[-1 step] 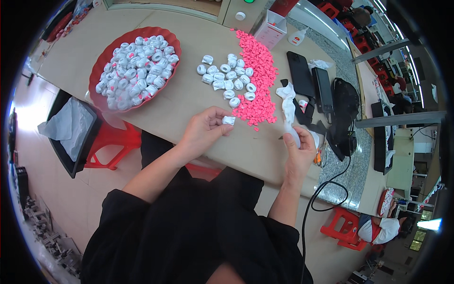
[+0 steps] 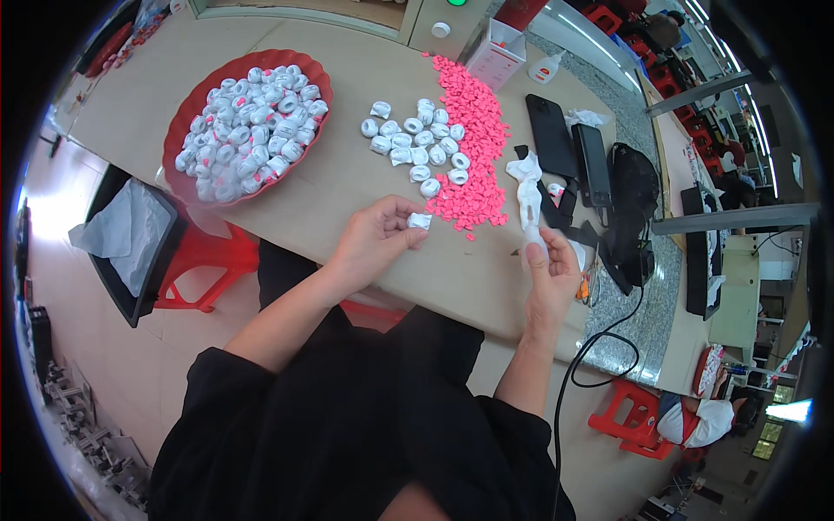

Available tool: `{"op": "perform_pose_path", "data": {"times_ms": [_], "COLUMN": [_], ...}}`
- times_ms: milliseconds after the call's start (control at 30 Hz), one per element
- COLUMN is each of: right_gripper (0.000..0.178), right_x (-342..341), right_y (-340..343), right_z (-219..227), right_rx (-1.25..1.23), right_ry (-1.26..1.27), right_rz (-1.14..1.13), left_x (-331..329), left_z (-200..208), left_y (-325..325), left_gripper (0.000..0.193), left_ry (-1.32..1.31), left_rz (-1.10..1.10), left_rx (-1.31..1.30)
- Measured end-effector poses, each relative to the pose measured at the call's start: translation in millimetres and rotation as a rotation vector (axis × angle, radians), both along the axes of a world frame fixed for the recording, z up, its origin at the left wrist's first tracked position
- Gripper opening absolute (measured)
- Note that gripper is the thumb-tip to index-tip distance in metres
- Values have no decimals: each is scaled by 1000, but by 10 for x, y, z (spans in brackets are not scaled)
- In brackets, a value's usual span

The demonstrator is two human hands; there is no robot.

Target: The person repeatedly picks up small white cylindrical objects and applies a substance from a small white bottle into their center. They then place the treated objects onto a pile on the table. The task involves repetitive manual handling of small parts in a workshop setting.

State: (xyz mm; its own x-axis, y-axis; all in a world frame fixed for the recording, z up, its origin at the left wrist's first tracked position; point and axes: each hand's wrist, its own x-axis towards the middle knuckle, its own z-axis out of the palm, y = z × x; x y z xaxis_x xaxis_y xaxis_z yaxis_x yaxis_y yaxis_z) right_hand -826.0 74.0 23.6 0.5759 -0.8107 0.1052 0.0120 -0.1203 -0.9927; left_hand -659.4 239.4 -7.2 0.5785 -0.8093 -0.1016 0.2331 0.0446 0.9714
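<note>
Between the thumb and fingers of my left hand (image 2: 378,239) is a small white wrapped piece (image 2: 419,221) with dark print, held over the table's near edge. To the right, my right hand (image 2: 552,269) pinches the lower end of a limp, crumpled white strip (image 2: 528,195) whose material I cannot make out. Beyond my left hand lie several loose white ring-shaped pieces (image 2: 423,137). They border a long spread of small pink pieces (image 2: 473,113). A scalloped red bowl (image 2: 326,82) at the far left is heaped with similar white pieces, some showing pink.
A black phone (image 2: 549,130), a second black device (image 2: 592,165) and a black bag (image 2: 632,204) lie at the right. Behind them stand a white bottle (image 2: 546,68) and a box (image 2: 497,54). A black cable (image 2: 599,343) hangs at the right. A lined black tray (image 2: 156,260) rests on a red stool (image 2: 208,265).
My right thumb and fingers have shifted slightly on the white strip, and its lower part hangs a little differently. My left hand keeps its place with the small piece.
</note>
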Motion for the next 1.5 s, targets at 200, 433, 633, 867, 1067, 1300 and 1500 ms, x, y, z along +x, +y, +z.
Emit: {"op": "perform_pose_path", "data": {"times_ms": [200, 433, 633, 867, 1067, 1300, 1500], "right_gripper": [15, 21, 25, 9, 5, 11, 18], "right_x": [-10, 347, 497, 450, 383, 498, 498], "right_y": [-188, -298, -424, -289, 124, 405, 429], "right_z": [-2, 143, 94, 42, -16, -113, -169], "right_rx": [-102, -921, -993, -755, 1, 235, 265], "right_ry": [104, 393, 437, 419, 212, 2, 17], "right_rz": [260, 599, 819, 701, 406, 246, 405], "left_x": [5, 4, 7, 17, 52, 73, 60], "left_z": [-19, -33, 28, -1, -46, -46, -40], "left_y": [-1, -8, -2, -6, 7, 30, 31], "left_gripper": [22, 21, 21, 23, 25, 27, 25], "left_ry": [-13, 0, 2, 3, 60, 86, 102], "left_rz": [-11, -1, -13, -31, -64, -108, -141], "left_rx": [-5, -18, -16, -20, -7, -107, -178]}}
